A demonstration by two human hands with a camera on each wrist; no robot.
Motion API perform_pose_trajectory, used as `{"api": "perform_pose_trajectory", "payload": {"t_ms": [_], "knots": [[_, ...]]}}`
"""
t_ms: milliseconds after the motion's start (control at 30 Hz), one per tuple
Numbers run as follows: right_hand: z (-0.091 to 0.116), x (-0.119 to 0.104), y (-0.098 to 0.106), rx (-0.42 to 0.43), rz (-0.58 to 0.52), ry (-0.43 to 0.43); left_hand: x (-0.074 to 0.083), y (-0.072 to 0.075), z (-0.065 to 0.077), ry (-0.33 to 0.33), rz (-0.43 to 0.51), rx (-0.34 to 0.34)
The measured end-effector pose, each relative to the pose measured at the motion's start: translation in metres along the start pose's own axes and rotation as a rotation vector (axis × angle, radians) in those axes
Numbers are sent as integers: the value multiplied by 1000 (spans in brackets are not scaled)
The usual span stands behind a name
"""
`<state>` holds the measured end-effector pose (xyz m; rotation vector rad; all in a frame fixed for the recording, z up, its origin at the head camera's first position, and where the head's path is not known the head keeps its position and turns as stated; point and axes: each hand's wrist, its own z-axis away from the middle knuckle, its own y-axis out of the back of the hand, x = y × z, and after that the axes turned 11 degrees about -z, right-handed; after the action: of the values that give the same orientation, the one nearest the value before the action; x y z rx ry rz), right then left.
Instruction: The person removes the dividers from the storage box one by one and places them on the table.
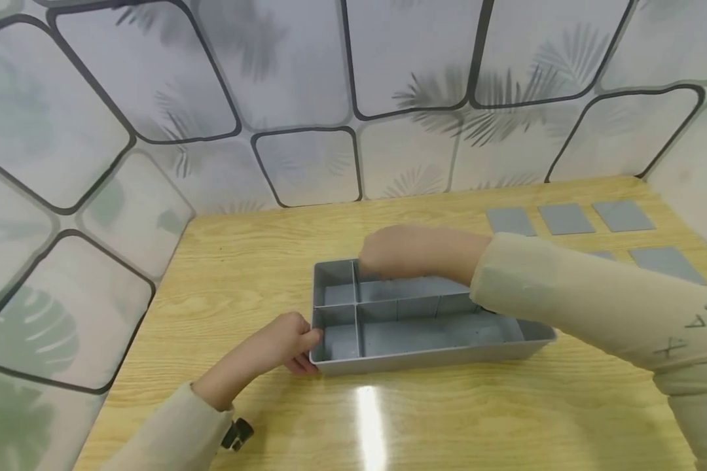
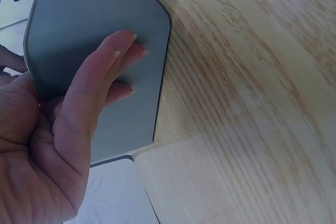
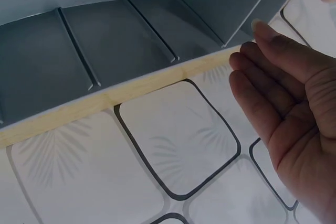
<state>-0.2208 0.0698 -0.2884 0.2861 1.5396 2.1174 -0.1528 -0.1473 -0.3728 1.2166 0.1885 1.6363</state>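
A long grey divided tray (image 1: pixel 436 358) stands on the wooden table, split by thin partitions into several compartments. My left hand (image 1: pixel 289 337) holds its left end, thumb over the rim and fingers against the outside; in the left wrist view the left hand's (image 2: pixel 84 93) fingers lie along the grey end wall (image 2: pixel 105 3). My right hand (image 1: pixel 397 252) is at the tray's far side, just right of the short partition. In the right wrist view the right hand (image 3: pixel 294 93) has loosely bent fingers, a gap beside the thumb and nothing in the palm.
Several flat grey pieces (image 1: pixel 565 218) lie at the table's back right, some partly behind the right sleeve (image 1: pixel 565 294). Pale patterned panels (image 1: pixel 412 150) stand along the back and sides of the wooden table (image 1: pixel 241 261). A small black device (image 1: pixel 237 434) sits under the left cuff.
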Motion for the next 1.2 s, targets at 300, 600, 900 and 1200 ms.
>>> {"api": "perform_pose_trajectory", "payload": {"t_ms": [300, 600, 900, 1200], "knots": [[-18, -4, -7, -54, -26, 3, -2, -1, -3, -28, -5, -14], [-29, -5, -15, -36, 10, -11, -3, -3, -4, -22, 22, -25], [-42, -4, -22, -19, 186, 94, -3, -2, -3, -21, 33, -34], [-51, -4, -28, -4, 254, 134, -3, -1, -1, -14, 31, -11]]}}
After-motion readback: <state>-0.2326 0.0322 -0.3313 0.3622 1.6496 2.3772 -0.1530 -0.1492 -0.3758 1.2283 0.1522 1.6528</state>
